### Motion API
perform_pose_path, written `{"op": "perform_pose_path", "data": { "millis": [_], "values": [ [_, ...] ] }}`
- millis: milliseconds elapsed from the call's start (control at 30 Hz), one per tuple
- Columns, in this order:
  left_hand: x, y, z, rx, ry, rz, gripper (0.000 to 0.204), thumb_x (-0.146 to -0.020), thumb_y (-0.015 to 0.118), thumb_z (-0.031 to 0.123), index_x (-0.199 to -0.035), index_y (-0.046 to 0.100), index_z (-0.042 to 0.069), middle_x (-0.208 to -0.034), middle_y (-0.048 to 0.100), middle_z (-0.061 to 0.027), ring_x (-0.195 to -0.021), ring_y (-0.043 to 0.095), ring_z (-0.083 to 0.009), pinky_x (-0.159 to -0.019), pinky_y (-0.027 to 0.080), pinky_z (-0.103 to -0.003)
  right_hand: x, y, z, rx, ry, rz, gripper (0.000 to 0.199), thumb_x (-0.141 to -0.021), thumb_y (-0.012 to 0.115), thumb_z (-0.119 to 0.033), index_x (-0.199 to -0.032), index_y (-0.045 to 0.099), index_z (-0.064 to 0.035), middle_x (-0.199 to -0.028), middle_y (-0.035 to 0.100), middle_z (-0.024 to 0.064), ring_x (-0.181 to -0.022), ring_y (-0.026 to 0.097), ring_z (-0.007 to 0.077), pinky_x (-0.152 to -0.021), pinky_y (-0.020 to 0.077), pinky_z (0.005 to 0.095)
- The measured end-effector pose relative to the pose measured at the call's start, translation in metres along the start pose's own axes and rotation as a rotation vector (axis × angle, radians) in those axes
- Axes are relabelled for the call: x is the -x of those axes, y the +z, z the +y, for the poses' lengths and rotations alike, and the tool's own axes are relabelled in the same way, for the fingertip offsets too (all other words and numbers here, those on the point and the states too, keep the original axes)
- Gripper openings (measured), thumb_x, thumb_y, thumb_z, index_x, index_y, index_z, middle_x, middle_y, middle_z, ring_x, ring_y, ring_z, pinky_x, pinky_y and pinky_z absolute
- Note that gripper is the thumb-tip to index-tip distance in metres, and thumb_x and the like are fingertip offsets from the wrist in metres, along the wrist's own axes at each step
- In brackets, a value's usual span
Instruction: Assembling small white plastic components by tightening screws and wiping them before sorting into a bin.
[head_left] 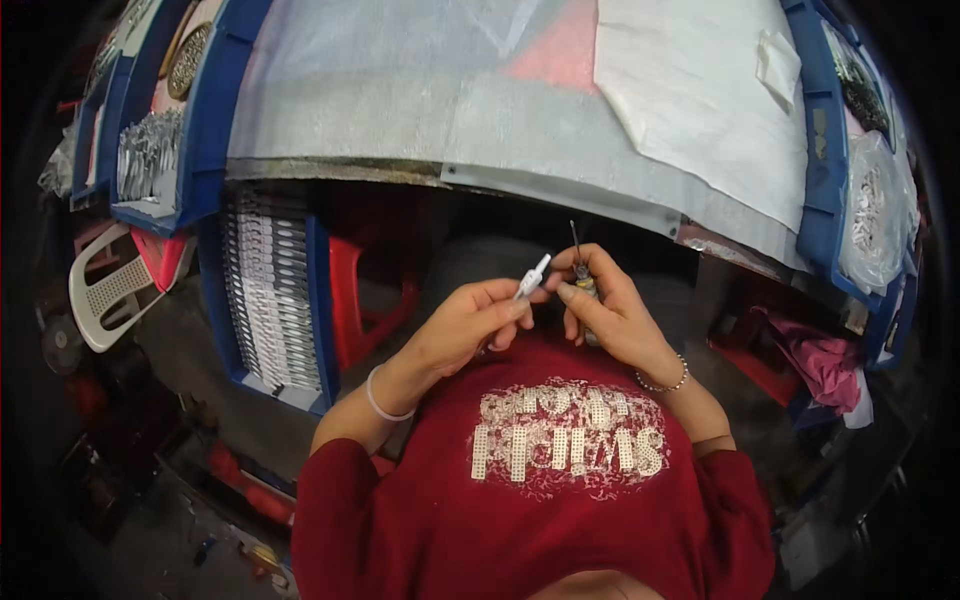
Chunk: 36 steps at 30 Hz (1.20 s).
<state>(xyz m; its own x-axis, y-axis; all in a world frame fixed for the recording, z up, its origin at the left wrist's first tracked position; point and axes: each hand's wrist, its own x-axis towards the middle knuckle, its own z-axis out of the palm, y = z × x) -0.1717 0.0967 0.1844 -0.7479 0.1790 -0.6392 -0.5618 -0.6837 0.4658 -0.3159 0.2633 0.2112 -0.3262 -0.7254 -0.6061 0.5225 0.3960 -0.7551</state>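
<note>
In front of my chest, below the edge of the worktable, both hands are close together. Between its thumb and fingers my left hand [465, 325] pinches a small pale part [532, 280] with a narrow tip, tilted up to the right. My right hand [618, 312] is closed round a screwdriver-like tool [576, 245]. Its thin dark shaft points up, and part of a grey and yellow handle shows between the fingers. The right thumb and fingertips are just beside the pale part; whether they touch it I cannot tell.
A worktable [400, 120] covered in pale sheeting lies ahead, with a white sheet [700, 120] on its right. Blue bins [205, 130] of metal pieces flank it. A blue tray [322, 300] of rowed parts stands left, beside a red stool [347, 290]. A plastic bag [872, 220] sits far right.
</note>
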Motion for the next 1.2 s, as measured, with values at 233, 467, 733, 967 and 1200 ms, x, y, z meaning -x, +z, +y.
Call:
{"op": "perform_pose_path", "data": {
  "millis": [233,467,733,967,1200],
  "values": [
    [-0.014,-0.011,-0.014,0.082,0.048,0.122,0.029,-0.103,0.045,0.022,-0.115,0.060,-0.001,-0.067,0.048,0.0021,-0.048,0.036,-0.0039,-0.044,0.027,-0.018,0.031,0.003,-0.007,0.897,-0.344,0.069,0.045,-0.080,0.068,-0.005,-0.121,0.049,-0.0021,-0.103,0.061,0.0186,-0.086,0.066,0.0341,-0.068,0.0533,0.0406],
    [-0.023,-0.002,-0.017,-0.020,0.045,0.167,0.027,-0.103,0.044,0.020,-0.116,0.060,0.002,-0.066,0.048,0.0024,-0.048,0.033,-0.0031,-0.043,0.025,-0.018,0.031,0.003,-0.015,0.925,-0.515,0.113,0.030,-0.079,0.066,0.002,-0.108,0.061,0.0007,-0.101,0.061,0.0144,-0.084,0.065,0.0305,-0.069,0.0546,0.0368],
    [-0.024,-0.001,-0.013,0.073,-0.023,0.185,0.023,-0.103,0.046,0.020,-0.110,0.061,0.004,-0.065,0.041,0.0060,-0.050,0.029,-0.0008,-0.042,0.021,-0.018,0.019,0.006,-0.014,1.111,-0.539,0.136,0.034,-0.078,0.064,0.002,-0.111,0.062,0.0008,-0.102,0.060,0.0146,-0.088,0.064,0.0289,-0.070,0.0549,0.0352],
    [-0.026,0.000,-0.019,-0.040,0.029,0.208,0.022,-0.103,0.046,0.019,-0.107,0.060,0.003,-0.064,0.043,0.0059,-0.052,0.035,-0.0016,-0.046,0.028,-0.019,0.013,0.006,-0.016,1.085,-0.516,0.107,0.033,-0.077,0.064,0.002,-0.110,0.063,0.0017,-0.103,0.060,0.0155,-0.087,0.064,0.0302,-0.069,0.0548,0.0358],
    [-0.033,0.009,-0.029,-0.687,0.365,0.364,0.017,-0.100,0.047,0.015,-0.099,0.054,-0.001,-0.065,0.053,-0.0166,-0.057,0.056,-0.0311,-0.053,0.041,-0.040,0.011,-0.006,-0.028,0.745,-0.289,0.114,0.023,-0.086,0.058,0.001,-0.108,0.061,0.0066,-0.089,0.063,0.0212,-0.076,0.065,0.0364,-0.068,0.0528,0.0377]
  ]
}}
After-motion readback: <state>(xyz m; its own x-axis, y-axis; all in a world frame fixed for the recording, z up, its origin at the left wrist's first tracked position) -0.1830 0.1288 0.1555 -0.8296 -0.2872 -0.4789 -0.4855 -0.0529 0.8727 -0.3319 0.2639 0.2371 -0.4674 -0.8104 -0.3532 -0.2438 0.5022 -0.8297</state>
